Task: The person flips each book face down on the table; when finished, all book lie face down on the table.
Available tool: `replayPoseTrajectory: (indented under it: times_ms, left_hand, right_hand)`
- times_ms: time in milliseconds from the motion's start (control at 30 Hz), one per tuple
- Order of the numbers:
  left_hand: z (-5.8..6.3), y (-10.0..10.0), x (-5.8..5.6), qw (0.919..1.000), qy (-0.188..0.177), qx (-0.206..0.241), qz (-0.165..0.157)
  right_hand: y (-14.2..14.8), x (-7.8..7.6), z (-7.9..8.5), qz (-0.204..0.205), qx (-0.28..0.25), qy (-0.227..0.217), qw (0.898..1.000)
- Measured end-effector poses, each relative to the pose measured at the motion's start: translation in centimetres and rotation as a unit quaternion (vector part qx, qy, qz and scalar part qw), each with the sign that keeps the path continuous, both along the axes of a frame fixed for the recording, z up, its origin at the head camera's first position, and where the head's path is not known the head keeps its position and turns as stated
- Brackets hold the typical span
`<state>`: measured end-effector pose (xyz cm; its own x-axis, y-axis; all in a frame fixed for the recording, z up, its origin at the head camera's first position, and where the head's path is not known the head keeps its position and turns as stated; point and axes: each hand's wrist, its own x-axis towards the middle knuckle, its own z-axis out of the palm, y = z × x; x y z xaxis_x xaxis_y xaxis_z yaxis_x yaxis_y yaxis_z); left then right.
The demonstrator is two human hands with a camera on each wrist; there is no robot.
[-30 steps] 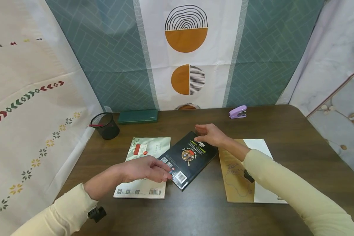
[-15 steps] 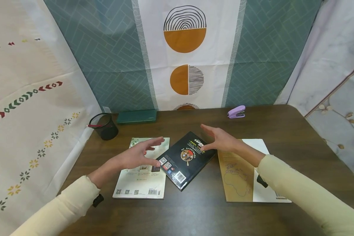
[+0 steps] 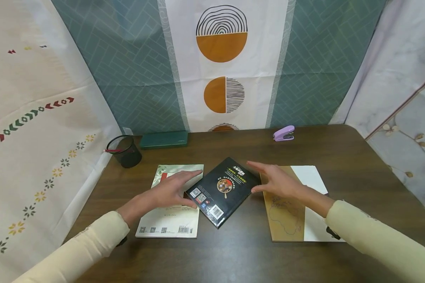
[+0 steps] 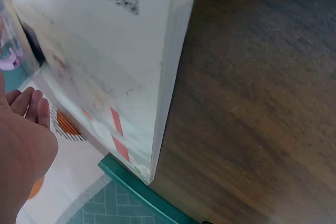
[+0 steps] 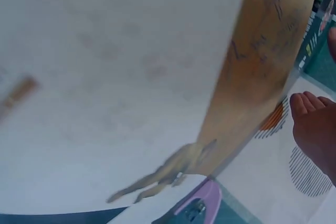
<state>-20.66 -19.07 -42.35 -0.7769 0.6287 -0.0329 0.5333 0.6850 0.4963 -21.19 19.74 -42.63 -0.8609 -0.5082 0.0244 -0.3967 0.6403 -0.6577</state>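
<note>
A black book (image 3: 230,204) with a round picture and a barcode lies slanted on the table, its left corner overlapping a pale green-and-white magazine (image 3: 168,226). My left hand (image 3: 170,190) hovers over the magazine, fingers extended and thumb by the black book's left corner. On the other side my right hand (image 3: 279,181) reaches over a tan-and-white book (image 3: 287,220), its thumb beside the black book's right corner. Neither hand holds anything; whether the thumbs touch the black book I cannot tell. The left wrist view shows the magazine (image 4: 105,51) up close, the right wrist view the tan-and-white book (image 5: 252,61).
At the back left stands a black mesh pen holder (image 3: 127,155) with a red pen-like stick across it. Next to it lies a flat dark green case (image 3: 164,140). A lilac stapler (image 3: 284,133) sits near the back edge, with cloth hangings (image 3: 134,78) behind the table.
My right hand has moved right, off the black book's top. My left hand has risen from the book's lower left part toward the magazine, its thumb spreading. The books stay in place.
</note>
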Motion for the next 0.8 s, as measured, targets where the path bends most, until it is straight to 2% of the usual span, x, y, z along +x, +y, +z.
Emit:
replayPoseTrajectory:
  times_ms: [200,400,800]
  left_hand:
    - [-0.6,0.3,-0.1,0.9990,0.033,0.001,-0.031]
    - [-0.8,0.4,-0.2,0.9983,0.029,-0.004,-0.051]
    - [-1.2,0.4,-0.2,0.9995,0.005,-0.011,-0.028]
  right_hand:
    - [0.2,0.8,-0.7,-0.010,-0.018,0.013,1.000]
    - [-0.1,1.3,-1.4,-0.021,-0.021,0.026,0.999]
    - [-0.8,1.4,-1.7,-0.047,0.016,0.040,0.998]
